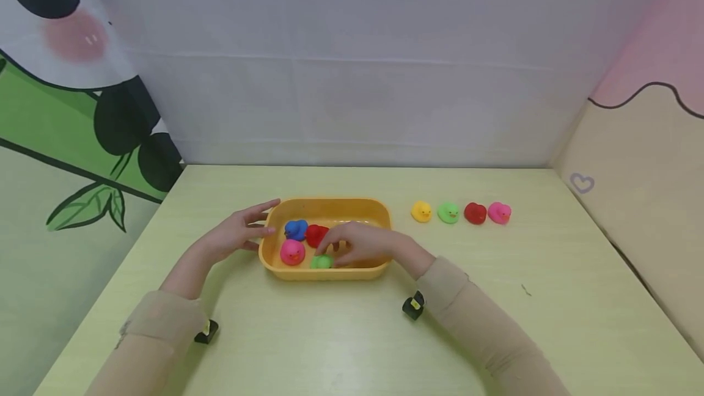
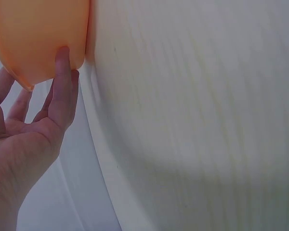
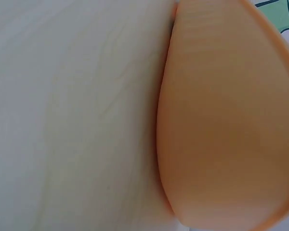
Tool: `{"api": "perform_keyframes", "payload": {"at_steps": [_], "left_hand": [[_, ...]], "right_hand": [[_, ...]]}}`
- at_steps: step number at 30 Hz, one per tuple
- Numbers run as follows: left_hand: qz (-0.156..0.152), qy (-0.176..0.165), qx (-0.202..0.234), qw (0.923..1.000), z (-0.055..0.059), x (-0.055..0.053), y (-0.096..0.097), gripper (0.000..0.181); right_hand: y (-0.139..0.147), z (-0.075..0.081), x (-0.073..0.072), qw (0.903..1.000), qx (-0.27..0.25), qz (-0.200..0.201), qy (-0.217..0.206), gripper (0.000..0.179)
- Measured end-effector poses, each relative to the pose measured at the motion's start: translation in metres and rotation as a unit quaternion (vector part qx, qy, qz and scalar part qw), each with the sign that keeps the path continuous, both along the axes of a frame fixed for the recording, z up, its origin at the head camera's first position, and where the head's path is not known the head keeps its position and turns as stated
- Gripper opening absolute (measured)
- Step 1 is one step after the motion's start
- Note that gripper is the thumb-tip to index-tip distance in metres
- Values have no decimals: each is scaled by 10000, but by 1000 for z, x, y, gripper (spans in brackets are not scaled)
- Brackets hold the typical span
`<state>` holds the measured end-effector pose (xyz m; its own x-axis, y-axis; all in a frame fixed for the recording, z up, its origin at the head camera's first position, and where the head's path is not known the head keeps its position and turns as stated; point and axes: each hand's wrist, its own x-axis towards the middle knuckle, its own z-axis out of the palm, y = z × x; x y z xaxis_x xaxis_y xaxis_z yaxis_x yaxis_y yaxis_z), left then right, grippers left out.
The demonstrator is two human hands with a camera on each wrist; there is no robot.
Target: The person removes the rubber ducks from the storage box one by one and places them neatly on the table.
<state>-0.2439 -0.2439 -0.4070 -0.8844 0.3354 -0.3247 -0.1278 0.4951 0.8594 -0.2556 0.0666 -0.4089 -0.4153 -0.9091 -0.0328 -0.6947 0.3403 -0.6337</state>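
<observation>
A yellow plastic tub [image 1: 330, 275] stands on the table. Inside, toward its left, are a blue rubber duck [image 1: 296, 230], a red rubber duck [image 1: 316, 236], a pink rubber duck [image 1: 293, 253] and a green rubber duck [image 1: 321, 261]. My left hand [image 1: 233, 234] rests its fairly straight, spread fingers against the tub's left end; the left wrist view shows those fingers [image 2: 62, 91] on the outer wall. Over the tub's right half, my right hand [image 1: 357, 242] reaches down, thumb and fingers apart by the green duck. In the right wrist view the tub wall hides this hand's fingers.
Right of the tub, a row on the table [image 1: 550, 322] holds a yellow duck [image 1: 421, 212], another green duck [image 1: 448, 213], another red duck [image 1: 475, 213] and another pink duck [image 1: 499, 213]. A pale cloth wall [image 1: 363, 78] rises behind the table, with printed panels at both sides.
</observation>
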Motion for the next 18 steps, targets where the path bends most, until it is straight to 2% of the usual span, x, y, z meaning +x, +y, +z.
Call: {"api": "perform_keyframes", "payload": {"at_steps": [8,18], "left_hand": [[45,-48,175,9998,-1,1,1,68],[35,-28,128,9999,0,1,0,68]], "right_hand": [[-7,-1,2,9999,78,54,-125,25],[-10,-5,2,9999,77,52,-57,21]]}}
